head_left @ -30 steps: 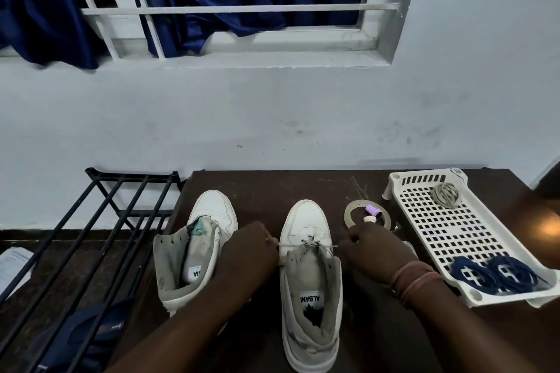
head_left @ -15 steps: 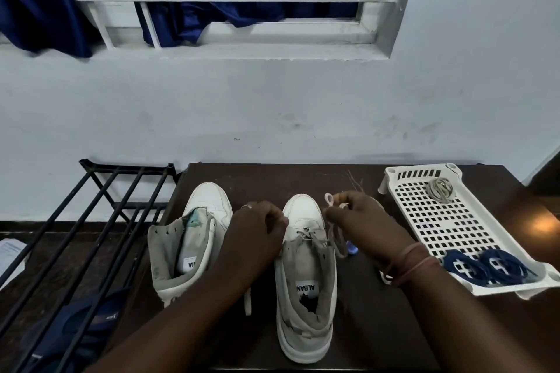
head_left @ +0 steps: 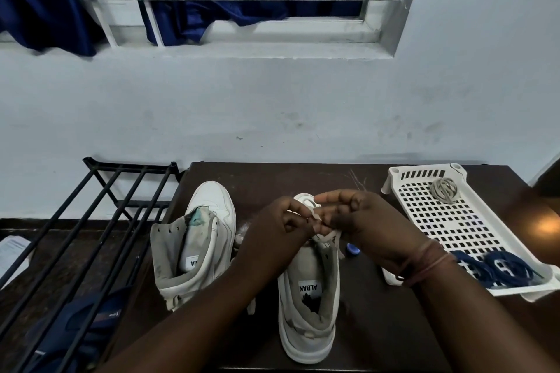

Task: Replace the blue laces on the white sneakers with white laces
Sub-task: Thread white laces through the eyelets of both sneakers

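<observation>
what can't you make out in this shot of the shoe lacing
Head view only:
- Eyelets and lacing of the right sneaker: hidden behind the left hand and right hand.
- Insole label of the left sneaker: cut off by its collar.
- Small blue object beside the right sneaker: too small to identify.

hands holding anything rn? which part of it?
Both hands, left and right, pinch the white lace at its free lengths above the right sneaker, forming a loop. Exact fingertip contact is partly hidden.
</observation>
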The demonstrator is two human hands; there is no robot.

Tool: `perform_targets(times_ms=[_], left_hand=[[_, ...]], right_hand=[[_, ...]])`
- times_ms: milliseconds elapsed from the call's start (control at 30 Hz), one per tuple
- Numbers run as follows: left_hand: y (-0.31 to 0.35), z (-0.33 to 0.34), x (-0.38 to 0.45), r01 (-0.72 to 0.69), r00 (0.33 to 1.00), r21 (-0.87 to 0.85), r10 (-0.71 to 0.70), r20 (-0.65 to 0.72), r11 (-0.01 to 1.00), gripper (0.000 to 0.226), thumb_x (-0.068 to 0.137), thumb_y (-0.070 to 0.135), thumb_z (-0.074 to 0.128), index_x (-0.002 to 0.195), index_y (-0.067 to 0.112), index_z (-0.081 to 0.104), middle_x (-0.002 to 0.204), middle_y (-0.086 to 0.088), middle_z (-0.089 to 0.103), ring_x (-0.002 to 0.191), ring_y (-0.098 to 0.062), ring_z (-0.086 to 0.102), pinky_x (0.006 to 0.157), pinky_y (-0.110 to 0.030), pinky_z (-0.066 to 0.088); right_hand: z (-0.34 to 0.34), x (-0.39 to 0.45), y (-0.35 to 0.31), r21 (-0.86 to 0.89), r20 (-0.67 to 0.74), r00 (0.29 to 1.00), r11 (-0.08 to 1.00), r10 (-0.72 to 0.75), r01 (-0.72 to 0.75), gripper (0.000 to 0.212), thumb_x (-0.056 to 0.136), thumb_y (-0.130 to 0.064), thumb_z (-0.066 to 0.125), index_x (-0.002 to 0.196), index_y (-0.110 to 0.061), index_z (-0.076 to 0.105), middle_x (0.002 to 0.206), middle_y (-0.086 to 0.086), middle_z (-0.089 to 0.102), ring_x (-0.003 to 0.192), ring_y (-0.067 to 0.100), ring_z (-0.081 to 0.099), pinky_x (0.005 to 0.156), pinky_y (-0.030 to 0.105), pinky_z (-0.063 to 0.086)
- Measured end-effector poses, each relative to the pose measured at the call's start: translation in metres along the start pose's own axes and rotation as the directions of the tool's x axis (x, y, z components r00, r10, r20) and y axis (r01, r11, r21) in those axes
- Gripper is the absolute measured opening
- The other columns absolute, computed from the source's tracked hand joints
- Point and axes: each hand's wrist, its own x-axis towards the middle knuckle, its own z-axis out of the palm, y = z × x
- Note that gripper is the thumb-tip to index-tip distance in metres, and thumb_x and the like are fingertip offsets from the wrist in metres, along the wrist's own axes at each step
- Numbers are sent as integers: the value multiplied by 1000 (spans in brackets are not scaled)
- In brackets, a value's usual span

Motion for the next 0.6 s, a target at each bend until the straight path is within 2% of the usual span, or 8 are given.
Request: perform_targets(times_ms=[100, 167, 233, 333, 367, 433, 500, 600], left_hand=[[-1, -5, 3, 30, 999, -93, -29, 17, 995, 18, 81, 16, 83, 93, 16, 70, 79, -6, 77, 77, -22, 74, 75, -39, 55], [-4, -7, 4, -1, 1000, -72, 3, 18, 997, 11, 84, 20, 81, 91, 20, 72, 81, -5, 78, 80, -28, 75, 78, -45, 56], [-4, -7, 3, -17, 1000, -38, 17, 1, 999, 5, 86, 19, 78, 90, 20, 76, 80, -3, 78, 81, -27, 75, 82, -49, 57], [-2, -8, 2, 11, 1000, -9, -11, -3, 1000, 5, 86, 16, 79, 89, 20, 79, 79, 0, 78, 80, -21, 76, 81, -45, 58], [-2, -8, 2, 14, 1000, 6, -14, -4, 1000, 5, 86, 17, 79, 88, 21, 80, 79, 2, 78, 79, -18, 76, 81, -43, 58], [-4, -9, 3, 32, 999, 77, -29, -44, 996, 5, 82, 30, 80, 85, 28, 78, 77, 10, 76, 75, -10, 73, 81, -41, 59], [-7, -10, 4, 91, 995, 192, -82, -57, 977, 21, 73, 48, 82, 82, 30, 74, 73, 15, 72, 69, -4, 68, 74, -36, 58], [-9, -11, -1, 191, 981, 352, -189, -40, 916, 36, 71, 56, 83, 78, 23, 70, 64, 11, 67, 60, -1, 60, 60, -26, 43]], right_hand=[[0, -2, -4, 111, 1, 1000, 994, 1, -1, 33, 89, 22, 50, 119, 10, 58, 111, 36, 65, 75, 29, 72, 60, 24, 58], [-1, -3, -4, -54, -8, 998, 997, -54, 54, 29, 88, 16, 58, 114, 6, 63, 103, 29, 71, 80, 27, 72, 63, 21, 56], [1, -6, -4, -254, -29, 994, 962, -106, 95, 20, 86, 8, 67, 105, 1, 70, 91, 21, 75, 78, 21, 73, 61, 16, 52], [6, -7, -5, -391, -97, 988, 917, -123, 76, 9, 87, 1, 71, 94, -3, 74, 80, 18, 75, 55, 6, 66, 46, 11, 44], [7, -6, -5, -406, -126, 984, 912, -124, 63, 7, 88, 1, 70, 90, -3, 75, 77, 17, 75, 53, 6, 65, 47, 14, 46], [5, -3, -1, -445, -224, 959, 894, -175, 59, 13, 87, 0, 69, 83, -9, 77, 71, 10, 75, 60, 15, 70, 63, 30, 59], [-3, 0, 2, -639, -310, 886, 766, -343, 73, 16, 86, -6, 69, 83, -19, 79, 73, 0, 75, 68, 18, 72, 76, 39, 60], [-7, -6, -3, -819, -311, 782, 570, -540, 68, 20, 87, -13, 67, 99, -23, 78, 87, -5, 76, 81, 16, 72, 82, 35, 57]])
